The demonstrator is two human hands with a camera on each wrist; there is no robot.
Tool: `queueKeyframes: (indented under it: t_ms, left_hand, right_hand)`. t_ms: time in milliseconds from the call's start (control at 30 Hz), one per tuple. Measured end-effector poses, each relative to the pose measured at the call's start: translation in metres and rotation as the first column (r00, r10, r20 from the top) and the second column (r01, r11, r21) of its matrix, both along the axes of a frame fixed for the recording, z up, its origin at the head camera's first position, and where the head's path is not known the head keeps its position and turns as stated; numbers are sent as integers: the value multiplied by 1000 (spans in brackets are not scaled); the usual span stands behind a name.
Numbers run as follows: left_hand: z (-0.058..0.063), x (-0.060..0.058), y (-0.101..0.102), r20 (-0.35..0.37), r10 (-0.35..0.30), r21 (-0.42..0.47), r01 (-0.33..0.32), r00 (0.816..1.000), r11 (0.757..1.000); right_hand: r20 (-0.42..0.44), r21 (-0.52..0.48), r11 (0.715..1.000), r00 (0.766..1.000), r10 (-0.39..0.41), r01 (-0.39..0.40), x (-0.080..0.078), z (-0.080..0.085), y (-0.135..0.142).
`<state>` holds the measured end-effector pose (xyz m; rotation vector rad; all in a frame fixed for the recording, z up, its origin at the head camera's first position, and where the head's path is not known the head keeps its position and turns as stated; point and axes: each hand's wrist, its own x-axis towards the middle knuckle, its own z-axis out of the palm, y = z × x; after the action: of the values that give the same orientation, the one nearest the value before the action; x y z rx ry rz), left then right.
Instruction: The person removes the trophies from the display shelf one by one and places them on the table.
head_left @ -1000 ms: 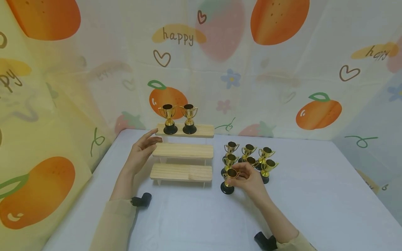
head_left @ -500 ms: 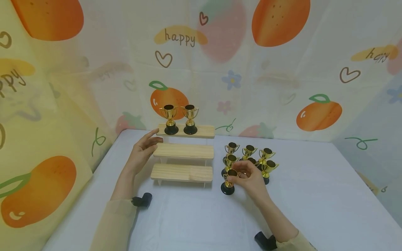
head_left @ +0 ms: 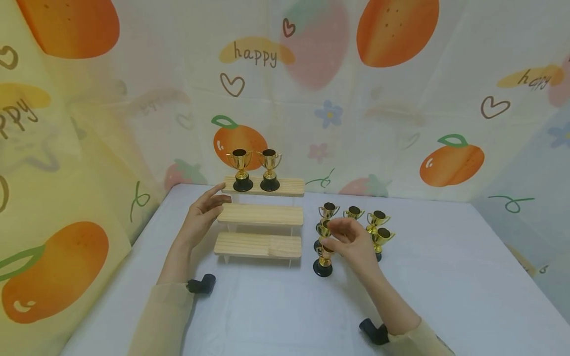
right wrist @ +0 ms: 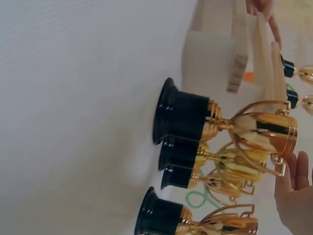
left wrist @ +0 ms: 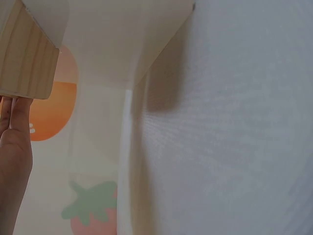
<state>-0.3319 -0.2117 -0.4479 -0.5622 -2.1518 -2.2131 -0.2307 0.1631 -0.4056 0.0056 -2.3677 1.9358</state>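
Note:
In the head view, my left hand (head_left: pixel 199 221) rests at the left end of a three-tier wooden display stand (head_left: pixel 260 214). Its index fingertip touches the top board, and the thumb lies by the middle one. The left wrist view shows straight fingers against the end of a board (left wrist: pixel 29 58). My right hand (head_left: pixel 354 244) hovers over the front small gold trophy (head_left: pixel 323 267), fingers loosely bent and overlapping its cup. In the right wrist view, that hand (right wrist: pixel 297 196) is beside the handle of the nearest trophy (right wrist: pixel 183 115), which stands on its black base.
Two gold trophies (head_left: pixel 269 170) stand side by side on the top board. Several more trophies (head_left: pixel 378 220) are grouped on the white-covered table (head_left: pixel 445 277) right of the stand, some partly hidden by my right hand. A fruit-patterned cloth (head_left: pixel 378 109) hangs behind.
My right hand has let go of the front trophy's cup and risen slightly; that trophy stays where it was. The left hand has kept its place on the stand.

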Motion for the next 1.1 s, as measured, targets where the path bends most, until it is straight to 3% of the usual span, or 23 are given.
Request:
queueKeyframes:
  t_ms: [300,533,800,1100]
  left_hand:
    - [-5,2,-2,-1,-4,5,4,1000,1000]
    - [-4,2,-1,-5,8,5,-8,1000,1000]
    - [-1,0,0,-4,1,-9,-1,1000,1000]
    - [0,0,0,-7,-8,-8,8,1000,1000]
  right_hand:
    - [-96,-49,996,993,70,-75,-3,11,-15]
    - [-104,-72,988,987,126,-134,-12,27,-30]
    - [-35,-98,991,996,87,-91,-33,52,-49]
    - [-27,-249,967,999,43,-48,-61,69,-73]
